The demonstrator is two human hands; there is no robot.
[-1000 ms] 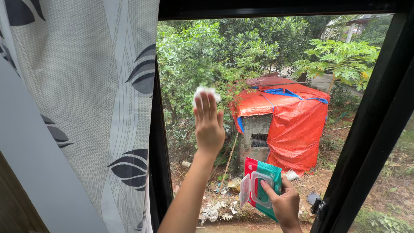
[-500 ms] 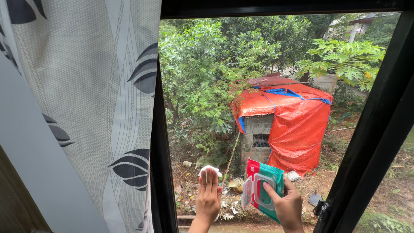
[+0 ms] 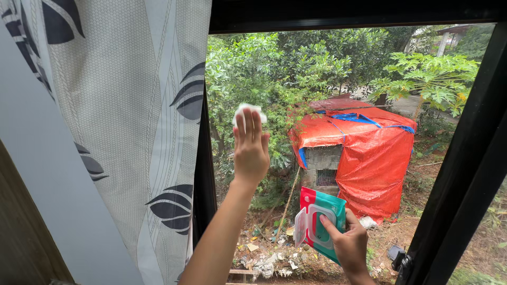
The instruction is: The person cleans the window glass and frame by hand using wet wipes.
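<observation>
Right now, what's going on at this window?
A person presses a white wipe flat against the window glass with the left hand, arm raised high on the pane. The right hand holds a teal and red wipes pack lower down, its flap open. A leaf-patterned curtain hangs at the left.

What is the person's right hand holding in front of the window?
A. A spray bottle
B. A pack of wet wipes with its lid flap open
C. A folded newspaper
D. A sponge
B: the right hand grips a teal and red pack of wipes whose white lid flap stands open, while the left hand presses a white wipe flat on the window glass.
</observation>
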